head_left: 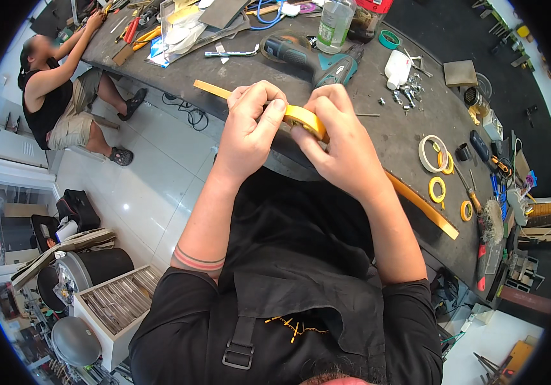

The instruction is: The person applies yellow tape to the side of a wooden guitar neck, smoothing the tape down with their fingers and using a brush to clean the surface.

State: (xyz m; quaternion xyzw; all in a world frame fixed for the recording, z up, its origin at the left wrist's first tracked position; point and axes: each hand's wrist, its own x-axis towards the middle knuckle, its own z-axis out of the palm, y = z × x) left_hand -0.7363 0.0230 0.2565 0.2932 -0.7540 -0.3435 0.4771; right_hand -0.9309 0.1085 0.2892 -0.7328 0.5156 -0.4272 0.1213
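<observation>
My right hand (341, 138) is closed around a roll of yellow tape (307, 120), thumb on its near side. Right beside it, my left hand (253, 128) pinches a yellow strip at the roll, with thumb and fingers pressed together. A flat yellow length (211, 89) sticks out to the left past my left fingers. Another long yellow strip (422, 205) runs along the table's near edge, beyond my right forearm. My hands hide whether these two lengths are one piece. Both hands are above the near edge of the dark workbench (378, 131).
A cordless power tool (311, 59) lies ahead, near a clear bottle (335, 25). Toward the right are a white bottle (397, 69), loose bolts (407, 94), tape rolls (437, 189) and a wire brush (491, 221). At far left sits another person (48, 90), hands on the bench.
</observation>
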